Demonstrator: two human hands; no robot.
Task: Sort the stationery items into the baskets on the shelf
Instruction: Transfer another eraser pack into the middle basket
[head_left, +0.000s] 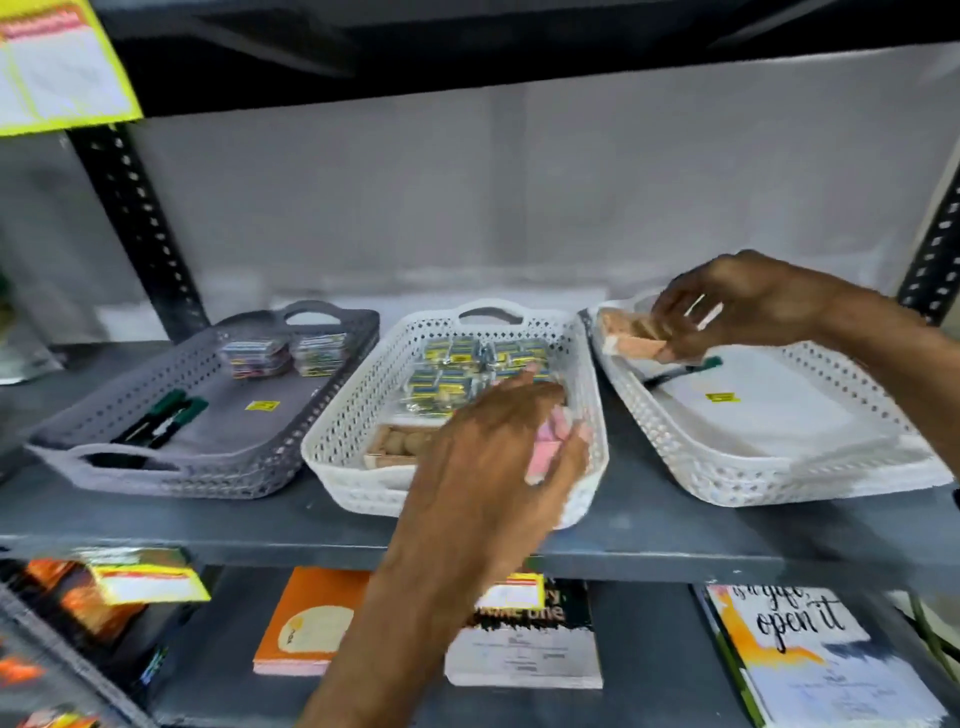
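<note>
Three baskets stand side by side on the grey shelf. The grey basket (332, 332) at the left holds dark green markers (171, 410) and small clear packs (283, 353). The middle white basket (337, 436) holds yellow-and-blue packets (452, 364) and a small wooden box (400, 444). My left hand (498, 441) reaches into it, fingers closed around pink pieces (545, 452). The right white basket (779, 467) has a green pen (685, 370) and a yellow sticker. My right hand (748, 306) hovers over its far left corner, pinching peach-coloured pieces (634, 340).
The shelf's front edge (208, 525) runs below the baskets. On the lower shelf lie an orange notebook (306, 623), a black-and-white book (524, 654) and a book with lettering (810, 649). Yellow price tags hang on the edges. Black perforated uprights (140, 223) frame both sides.
</note>
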